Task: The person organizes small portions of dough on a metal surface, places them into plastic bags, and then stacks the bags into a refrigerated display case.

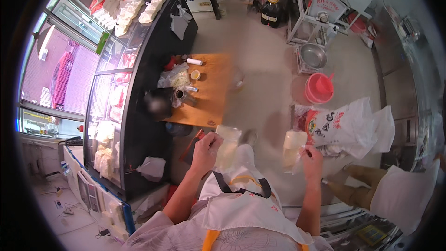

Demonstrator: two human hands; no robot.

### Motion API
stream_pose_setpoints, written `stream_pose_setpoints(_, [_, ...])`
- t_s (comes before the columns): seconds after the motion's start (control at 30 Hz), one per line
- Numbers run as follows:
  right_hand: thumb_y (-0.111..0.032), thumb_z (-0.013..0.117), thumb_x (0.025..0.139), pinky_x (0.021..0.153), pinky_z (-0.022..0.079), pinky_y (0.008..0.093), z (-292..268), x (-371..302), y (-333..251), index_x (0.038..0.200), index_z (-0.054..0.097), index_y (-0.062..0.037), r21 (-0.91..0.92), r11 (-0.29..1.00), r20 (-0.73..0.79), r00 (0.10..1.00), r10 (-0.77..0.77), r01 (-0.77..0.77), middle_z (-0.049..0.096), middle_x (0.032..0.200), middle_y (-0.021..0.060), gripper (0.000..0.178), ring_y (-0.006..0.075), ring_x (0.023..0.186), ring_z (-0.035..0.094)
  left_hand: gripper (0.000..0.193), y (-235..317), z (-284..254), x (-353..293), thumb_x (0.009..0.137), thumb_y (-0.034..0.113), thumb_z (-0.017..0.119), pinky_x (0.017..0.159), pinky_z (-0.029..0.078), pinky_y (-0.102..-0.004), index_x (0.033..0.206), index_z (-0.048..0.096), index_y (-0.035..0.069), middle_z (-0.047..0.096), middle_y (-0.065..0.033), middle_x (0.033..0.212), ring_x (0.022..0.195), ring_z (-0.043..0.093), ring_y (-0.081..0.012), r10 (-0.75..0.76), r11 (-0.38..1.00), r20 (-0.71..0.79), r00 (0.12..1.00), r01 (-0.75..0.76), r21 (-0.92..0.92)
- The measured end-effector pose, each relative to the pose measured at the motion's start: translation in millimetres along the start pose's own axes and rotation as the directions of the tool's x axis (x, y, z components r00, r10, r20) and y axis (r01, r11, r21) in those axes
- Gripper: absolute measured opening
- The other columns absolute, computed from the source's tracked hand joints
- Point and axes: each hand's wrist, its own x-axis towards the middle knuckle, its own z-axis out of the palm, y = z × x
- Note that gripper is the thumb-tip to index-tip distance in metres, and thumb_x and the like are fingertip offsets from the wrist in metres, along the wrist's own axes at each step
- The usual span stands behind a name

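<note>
My left hand [206, 149] is closed, its fingers pinching a see-through plastic bag [227, 145] with pale, flat contents. The bag hangs just right of the fist, above my apron [253, 211]. Off to the right, my right hand [311, 159] grips the edge of another see-through bag [292, 149], which holds pale yellowish pieces. What exactly lies in either bag is too blurred to tell. Both bags are held up in the air, apart from each other, on either side of my legs.
A wooden table [213, 81] stands ahead left, with cups and bags on it, beside a dark display case [160, 37]. On the right are a large white sack [341, 128], a red bucket [319, 88] and a metal basin [313, 56]. Another person [399, 195] is at lower right.
</note>
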Motion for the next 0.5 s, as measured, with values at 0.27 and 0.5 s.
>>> stream_pose_setpoints(0.27, [-0.014, 0.074, 0.099, 0.068, 0.044, 0.0272, 1, 211, -56, 0.101, 0.071, 0.0054, -0.055, 0.996, 0.024, 0.998, -0.065, 0.067, 0.061, 0.080, -0.0039, 0.020, 0.0078, 0.074, 0.050, 0.011, 24, 53, 211, 0.099, 0.008, 0.069, 0.068, 0.050, -0.0345, 0.095, 0.067, -0.002, 0.065, -0.0120, 0.075, 0.070, 0.060, -0.0184, -0.030, 0.999, -0.062, 0.998, 0.028, -0.031])
stream_pose_setpoints(0.5, [-0.015, 0.076, 0.097, 0.072, 0.050, 0.0304, 1, 415, -162, 0.106, 0.074, 0.0046, -0.045, 0.989, 0.061, 0.988, -0.140, 0.143, 0.068, 0.083, 0.0036, 0.022, 0.0123, 0.076, 0.059, 0.012, 93, 64, 392, 0.100, 0.009, 0.068, 0.069, 0.048, -0.0312, 0.096, 0.066, -0.002, 0.062, -0.0057, 0.075, 0.071, 0.056, -0.0131, -0.043, 0.995, -0.213, 0.976, 0.021, -0.102])
